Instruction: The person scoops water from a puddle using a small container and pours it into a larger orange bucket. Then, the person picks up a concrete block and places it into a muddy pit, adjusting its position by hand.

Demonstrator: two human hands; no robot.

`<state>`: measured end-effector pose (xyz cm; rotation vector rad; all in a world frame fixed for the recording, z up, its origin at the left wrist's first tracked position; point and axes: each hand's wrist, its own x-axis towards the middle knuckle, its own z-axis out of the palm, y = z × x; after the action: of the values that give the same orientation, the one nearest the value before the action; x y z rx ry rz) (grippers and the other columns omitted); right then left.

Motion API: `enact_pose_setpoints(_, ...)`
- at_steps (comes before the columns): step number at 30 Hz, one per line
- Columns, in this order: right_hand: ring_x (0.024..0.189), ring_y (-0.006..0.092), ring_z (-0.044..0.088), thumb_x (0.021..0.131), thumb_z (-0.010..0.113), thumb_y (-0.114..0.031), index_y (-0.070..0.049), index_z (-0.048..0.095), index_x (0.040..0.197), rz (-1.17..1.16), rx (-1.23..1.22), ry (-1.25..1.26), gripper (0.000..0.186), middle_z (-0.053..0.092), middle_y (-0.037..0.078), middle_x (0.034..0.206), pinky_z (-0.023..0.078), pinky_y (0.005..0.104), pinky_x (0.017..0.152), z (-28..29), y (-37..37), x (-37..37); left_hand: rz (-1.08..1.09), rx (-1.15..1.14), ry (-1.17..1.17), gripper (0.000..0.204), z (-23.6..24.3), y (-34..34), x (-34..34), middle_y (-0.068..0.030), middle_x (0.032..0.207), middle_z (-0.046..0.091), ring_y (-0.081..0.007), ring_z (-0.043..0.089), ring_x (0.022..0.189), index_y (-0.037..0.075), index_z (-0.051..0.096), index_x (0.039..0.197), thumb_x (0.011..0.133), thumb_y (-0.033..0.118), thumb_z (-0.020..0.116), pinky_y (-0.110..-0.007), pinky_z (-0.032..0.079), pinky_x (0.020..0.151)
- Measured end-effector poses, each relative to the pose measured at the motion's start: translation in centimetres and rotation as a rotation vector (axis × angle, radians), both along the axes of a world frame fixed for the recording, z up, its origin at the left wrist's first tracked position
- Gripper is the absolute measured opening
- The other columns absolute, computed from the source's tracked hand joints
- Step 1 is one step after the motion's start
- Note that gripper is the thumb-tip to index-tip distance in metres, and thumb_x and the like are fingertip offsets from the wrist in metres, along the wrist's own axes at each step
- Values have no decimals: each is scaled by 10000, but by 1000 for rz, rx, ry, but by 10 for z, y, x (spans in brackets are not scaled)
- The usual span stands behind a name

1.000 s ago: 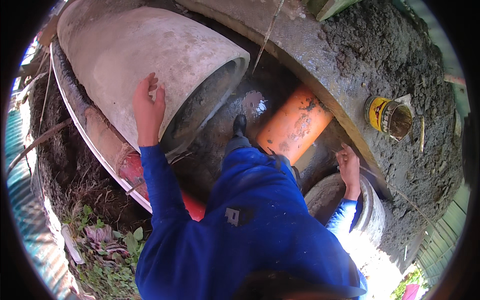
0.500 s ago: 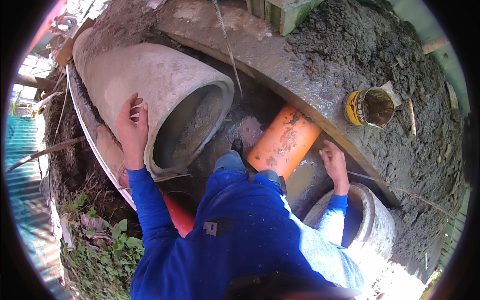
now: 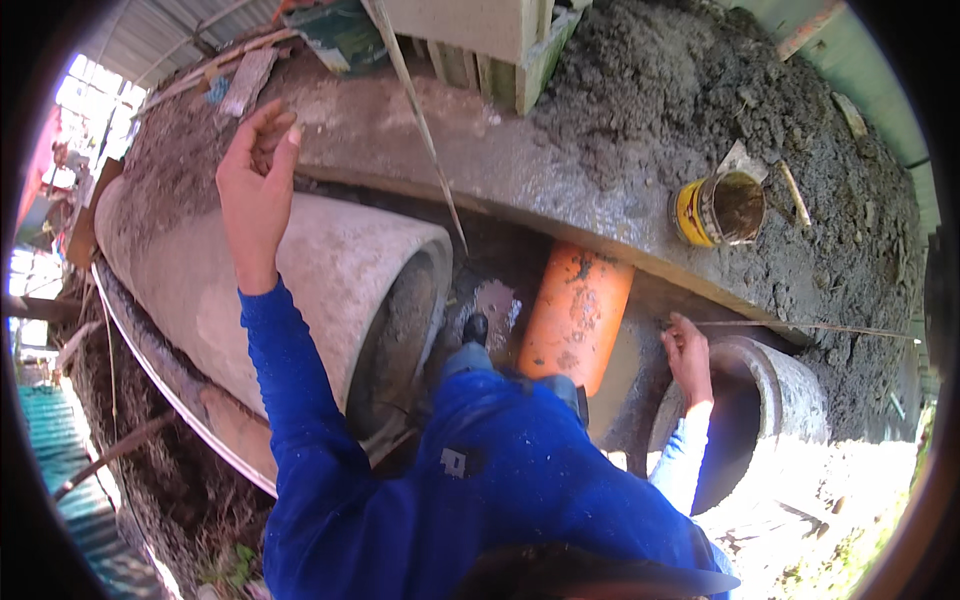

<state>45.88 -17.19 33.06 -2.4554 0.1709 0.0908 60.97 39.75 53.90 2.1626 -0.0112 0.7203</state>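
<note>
My left hand (image 3: pixel 260 180) is raised in front of me at upper left, empty, its fingers loosely bent and apart, over the dirt beside the large concrete pipe (image 3: pixel 270 310). My right hand (image 3: pixel 687 360) hangs with loosely curled, separated fingers between the orange pipe (image 3: pixel 572 310) and a second concrete pipe (image 3: pixel 792 400); nothing is seen in it. A thin rod (image 3: pixel 760 325) runs behind its fingertips; contact cannot be told. My booted foot (image 3: pixel 475 330) stands on the muddy trench bottom between the pipes.
A concrete ledge (image 3: pixel 430 160) crosses above the trench, bearing a yellow can (image 3: pixel 700 210), a stick (image 3: pixel 794 192), mud, concrete blocks (image 3: pixel 470 25) and a dark bucket (image 3: pixel 335 40). A long rod (image 3: pixel 420 120) slants into the trench. A curved white-rimmed sheet (image 3: pixel 180 400) edges the left side.
My left hand has risen higher in the picture. The view has tilted up, showing the blocks and bucket, and the pipes sit lower. My right hand has moved slightly lower in frame.
</note>
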Motion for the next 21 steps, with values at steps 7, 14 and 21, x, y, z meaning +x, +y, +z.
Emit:
enact_pose_setpoints(7,887,346,727,872,718,-63,20,616,1294,-111,8,-64,442,717,217,1030,583,414,786,47,49,2,-240,-345,-42,385,19,29,75,-88,1169,707,-130,657,992,-17,607,1332,974,116,652,-266,504,819)
enact_pose_setpoints(14,846,243,713,907,686,-13,30,601,1315,-192,85,-261,419,710,161,963,580,349,750,62,24,-22,-401,-380,-154,397,49,3,112,-88,1192,709,-129,664,1017,-6,614,1329,973,162,670,-260,490,822)
enact_pose_setpoints(21,813,117,637,996,611,-37,52,554,1362,-321,513,-309,380,644,59,935,550,267,782,40,6,-36,-471,-345,-109,414,88,-2,153,-67,1184,721,-130,661,1067,15,633,1310,981,263,672,-272,488,851)
